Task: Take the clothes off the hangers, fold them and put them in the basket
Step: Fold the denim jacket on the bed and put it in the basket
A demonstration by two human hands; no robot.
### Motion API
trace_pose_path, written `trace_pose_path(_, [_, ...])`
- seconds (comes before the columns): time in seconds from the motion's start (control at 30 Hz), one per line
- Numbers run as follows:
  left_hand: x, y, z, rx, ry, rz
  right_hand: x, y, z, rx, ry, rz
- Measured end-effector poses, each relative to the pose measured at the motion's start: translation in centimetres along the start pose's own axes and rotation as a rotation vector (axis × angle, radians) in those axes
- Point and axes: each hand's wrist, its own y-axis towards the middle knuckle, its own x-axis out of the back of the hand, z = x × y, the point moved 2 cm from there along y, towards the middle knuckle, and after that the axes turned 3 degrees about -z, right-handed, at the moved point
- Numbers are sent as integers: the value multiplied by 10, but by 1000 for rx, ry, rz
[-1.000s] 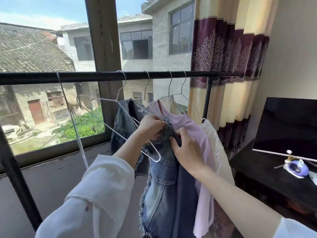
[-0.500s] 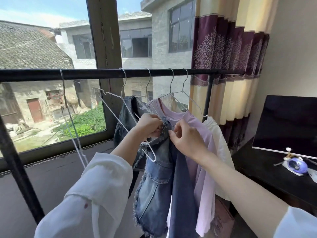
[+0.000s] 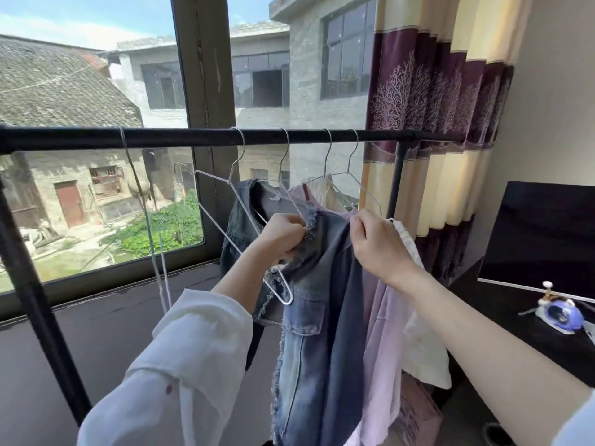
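Note:
A frayed blue denim jacket (image 3: 314, 342) hangs from a white wire hanger (image 3: 244, 220) on the black rail (image 3: 180, 138). My left hand (image 3: 281, 238) grips the jacket's frayed edge together with the hanger wire. My right hand (image 3: 375, 246) pinches the jacket's other shoulder, pulled out to the right. Behind the jacket hang a lilac top (image 3: 384, 349) and a white garment (image 3: 421, 346) on their own hangers. No basket is in view.
Another white hanger (image 3: 157, 249) hangs bare at the rail's left. The rack's black post (image 3: 38, 304) slants down at the left. A dark table (image 3: 528, 320) at the right holds a black screen (image 3: 547, 236) and a small purple gadget (image 3: 561, 312). Striped curtains (image 3: 431, 130) hang behind.
My hands have spread apart: the right one moved right and up with the denim shoulder, opening the jacket. The hanger's lower corner now sticks out below my left hand.

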Motion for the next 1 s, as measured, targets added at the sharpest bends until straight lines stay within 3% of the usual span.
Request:
trace_pose_path(0.1, [-4, -1, -2, -5, -4, 5, 6, 17, -12, -214, 171, -66])
trace_pose_path(0.17, [-2, -1, 1, -6, -9, 14, 7, 19, -23, -401, 450, -150])
trace_pose_path(0.23, [3, -1, 5, -6, 6, -9, 9, 13, -25, -452, 572, -149])
trace_pose_path(0.3, [7, 1, 9, -10, 34, -20, 2, 2, -20, -388, 513, -8])
trace_pose_path(0.43, [7, -1, 9, -19, 58, -41, -33, -29, -11, -221, 125, 399])
trace_pose_path(0.57, [14, -7, 10, -12, 71, -50, -39, -36, -1, -66, 100, 239])
trace_pose_path(0.87, [16, -8, 12, 42, 23, -10, -47, -47, 16, 34, -41, 435])
trace_pose_path(1.0, [13, -9, 8, 24, 33, -24, -42, -52, 16, 64, 2, 320])
